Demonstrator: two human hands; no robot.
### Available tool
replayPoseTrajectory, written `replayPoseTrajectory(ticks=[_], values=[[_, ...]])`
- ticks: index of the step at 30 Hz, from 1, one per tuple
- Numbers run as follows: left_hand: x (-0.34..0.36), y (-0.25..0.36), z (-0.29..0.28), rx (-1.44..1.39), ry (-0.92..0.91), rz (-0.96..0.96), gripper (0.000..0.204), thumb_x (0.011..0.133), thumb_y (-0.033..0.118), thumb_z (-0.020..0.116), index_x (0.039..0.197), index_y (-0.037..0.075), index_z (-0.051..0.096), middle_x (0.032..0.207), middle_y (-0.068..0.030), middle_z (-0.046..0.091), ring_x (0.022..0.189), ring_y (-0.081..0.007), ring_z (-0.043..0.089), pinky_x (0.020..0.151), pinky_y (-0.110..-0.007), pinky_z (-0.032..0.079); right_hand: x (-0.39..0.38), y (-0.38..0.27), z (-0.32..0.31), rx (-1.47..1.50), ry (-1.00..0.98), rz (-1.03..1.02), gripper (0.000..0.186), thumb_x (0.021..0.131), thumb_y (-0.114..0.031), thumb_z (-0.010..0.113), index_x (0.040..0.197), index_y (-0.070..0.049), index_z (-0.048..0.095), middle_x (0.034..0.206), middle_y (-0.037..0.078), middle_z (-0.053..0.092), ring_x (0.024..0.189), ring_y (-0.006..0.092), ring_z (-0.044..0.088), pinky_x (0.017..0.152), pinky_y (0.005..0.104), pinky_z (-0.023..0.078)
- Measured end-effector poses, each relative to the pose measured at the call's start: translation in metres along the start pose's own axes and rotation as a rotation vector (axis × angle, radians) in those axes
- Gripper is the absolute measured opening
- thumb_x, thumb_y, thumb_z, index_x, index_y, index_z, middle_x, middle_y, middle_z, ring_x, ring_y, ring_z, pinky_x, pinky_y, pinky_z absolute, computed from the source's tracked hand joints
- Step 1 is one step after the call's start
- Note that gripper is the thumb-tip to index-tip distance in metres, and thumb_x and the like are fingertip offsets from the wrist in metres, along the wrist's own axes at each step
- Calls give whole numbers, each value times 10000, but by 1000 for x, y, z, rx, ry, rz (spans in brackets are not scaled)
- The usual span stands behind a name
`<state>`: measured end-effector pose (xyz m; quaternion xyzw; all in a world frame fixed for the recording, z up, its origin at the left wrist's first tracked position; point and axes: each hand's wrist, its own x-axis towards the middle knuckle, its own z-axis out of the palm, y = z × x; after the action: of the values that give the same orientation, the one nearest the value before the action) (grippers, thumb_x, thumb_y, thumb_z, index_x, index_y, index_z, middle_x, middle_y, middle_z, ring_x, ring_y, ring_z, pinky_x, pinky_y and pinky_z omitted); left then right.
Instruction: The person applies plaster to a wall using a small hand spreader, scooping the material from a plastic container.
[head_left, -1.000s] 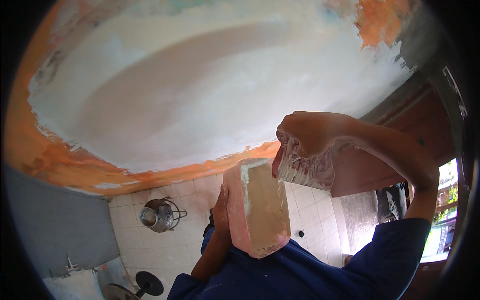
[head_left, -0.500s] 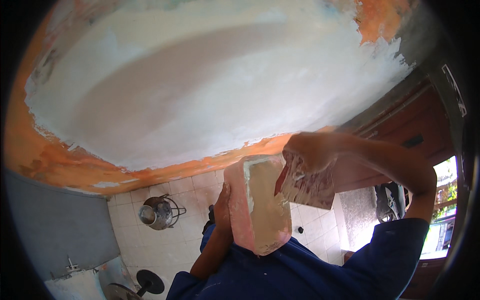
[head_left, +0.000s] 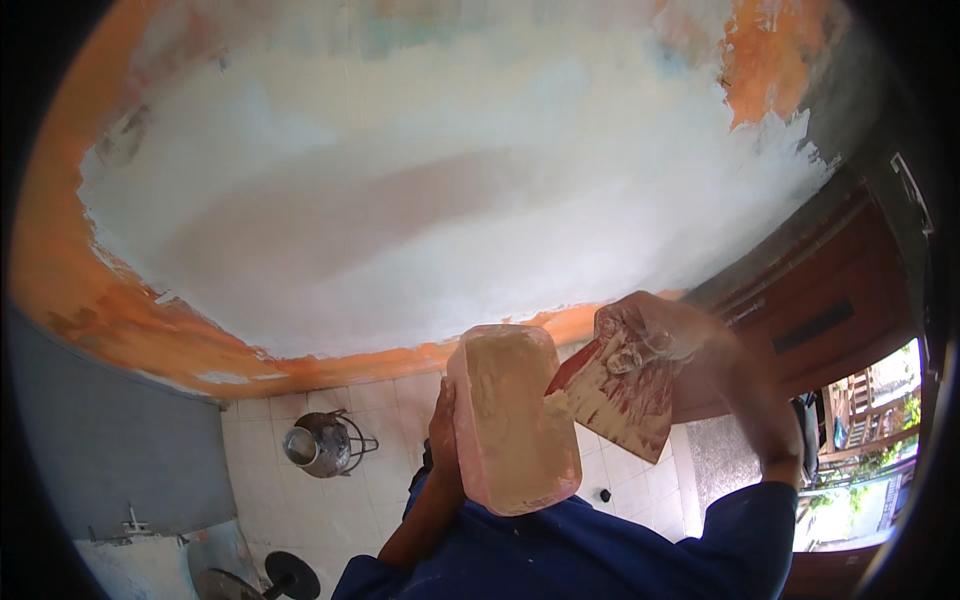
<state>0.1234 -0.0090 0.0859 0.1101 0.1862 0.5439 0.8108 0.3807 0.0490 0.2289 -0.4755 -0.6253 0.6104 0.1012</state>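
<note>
My left hand [head_left: 443,425] is wrapped round the left side of a pinkish rectangular tub [head_left: 470,455], held in front of my body. Smooth beige putty [head_left: 515,420] shows across its open top. In my right hand [head_left: 648,328] is a broad, reddish putty knife [head_left: 630,412], its blade streaked with the same beige paste. One corner of the blade is at the tub's right rim, where a small lump of putty clings. Beyond both hands rises a wall [head_left: 430,220] with a large whitish coated patch edged in orange.
On the tiled floor [head_left: 390,480] at left stands a round metal pot [head_left: 318,445] on a wire frame. A dark round-based object [head_left: 290,575] is at lower left by a grey wall [head_left: 110,430]. Brown wooden door panels [head_left: 815,310] and a bright opening [head_left: 860,470] lie right.
My right hand and the putty knife have shifted slightly down and right, the blade turning to show more of its face. The tub has tipped more upright, showing more of the putty.
</note>
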Motion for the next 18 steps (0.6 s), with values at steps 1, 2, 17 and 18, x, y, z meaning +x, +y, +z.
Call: replayPoseTrajectory(ticks=[1,2,17,18], values=[[2,1,6,-51,6,-15,501,1011,395,301,1319,21,424,1225,-147,543,1103,-230,554,951,-359,458,0,9,5,29,44,-75,227,799,-165,719,855,-13,560,738,-12,571,669,50,509,573,215,406],[4,1,11,-102,11,-32,512,1009,413,288,1306,24,438,1198,-152,557,1077,-235,570,929,-364,475,0,12,6,58,89,-149,231,796,-162,721,848,-10,555,739,-9,571,672,41,506,572,214,405],[12,3,17,-144,-84,-8,590,982,498,303,1351,49,406,1281,-155,507,1145,-277,530,971,-422,446,5,42,0,313,208,-157,247,801,-153,743,894,8,580,805,41,630,748,97,579,681,241,474],[12,3,15,-157,-97,-3,590,981,498,306,1355,53,404,1287,-154,504,1151,-280,526,976,-428,441,6,38,1,317,226,-169,244,799,-150,743,888,8,579,802,39,628,747,98,579,683,242,476]])
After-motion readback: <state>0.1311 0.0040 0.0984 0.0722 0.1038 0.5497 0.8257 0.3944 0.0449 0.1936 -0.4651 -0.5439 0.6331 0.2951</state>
